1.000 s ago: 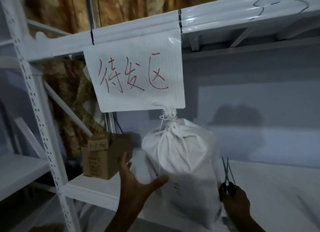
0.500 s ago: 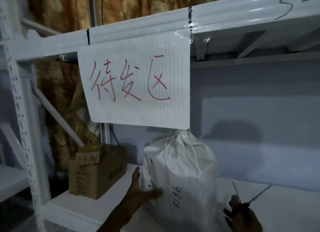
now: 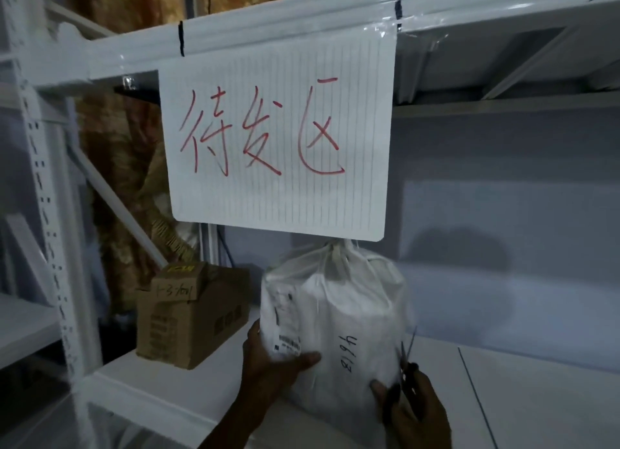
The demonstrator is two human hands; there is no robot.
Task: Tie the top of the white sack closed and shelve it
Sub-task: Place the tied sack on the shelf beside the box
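Observation:
The white sack stands upright on the white shelf board, its neck gathered and tied just under a hanging paper sign. Handwritten digits and a barcode label show on its front. My left hand grips the sack's lower left side, thumb across the front. My right hand holds black scissors, blades pointing up, and its thumb presses the sack's lower right side.
A lined paper sign with red characters hangs from the upper shelf beam, just above the sack. A brown cardboard box sits on the same shelf to the left. A perforated white upright stands at far left. Bare shelf board extends right of the sack.
The view has closed in on the shelf. My left hand went from open beside the sack to gripping its side. My right hand, with the scissors, has come up against the sack's right side.

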